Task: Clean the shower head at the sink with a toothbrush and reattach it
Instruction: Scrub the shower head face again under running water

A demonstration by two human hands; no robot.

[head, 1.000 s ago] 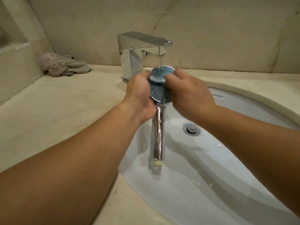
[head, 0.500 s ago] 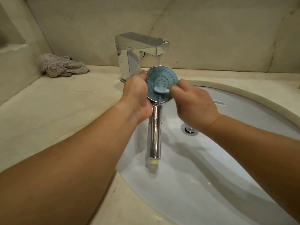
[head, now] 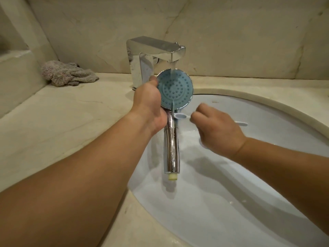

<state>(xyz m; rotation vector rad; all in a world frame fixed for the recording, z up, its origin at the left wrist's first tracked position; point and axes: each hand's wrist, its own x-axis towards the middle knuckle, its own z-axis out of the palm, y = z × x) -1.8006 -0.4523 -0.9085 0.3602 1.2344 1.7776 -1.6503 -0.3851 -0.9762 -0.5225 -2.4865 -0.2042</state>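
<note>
My left hand (head: pixel 149 106) is wrapped around the neck of the shower head (head: pixel 175 90), thumb up along its left rim, holding it upright over the sink (head: pixel 267 111) with the blue face turned toward me and the tap's stream landing on its top edge. My right hand (head: pixel 217 129) is curled tight around the toothbrush (head: pixel 180 115), whose pale bristle end sits just below the face, beside the neck, off the nozzles at this instant. What worries me most is grip: the chrome handle is smooth, rounded and running wet, and I hold only near its top, so a hard scrub could twist it out of my fingers and drop it onto the white glazed basin, which I judge could chip. Water striking the curved face may also spray onto the counter (head: pixel 62 125) or down my arm. The face is a flat disc, rubbery-looking, studded with rings of small raised nubs where grime can hide; light passes may miss it. The handle ends in a small yellowish threaded fitting (head: pixel 172 176) that I would not want to knock. The faucet (head: pixel 156 49) is square-edged mirror chrome, the counter veined stone with a matte sheen, and a nubby grey cloth (head: pixel 67 74) lies crumpled at the back corner
</note>
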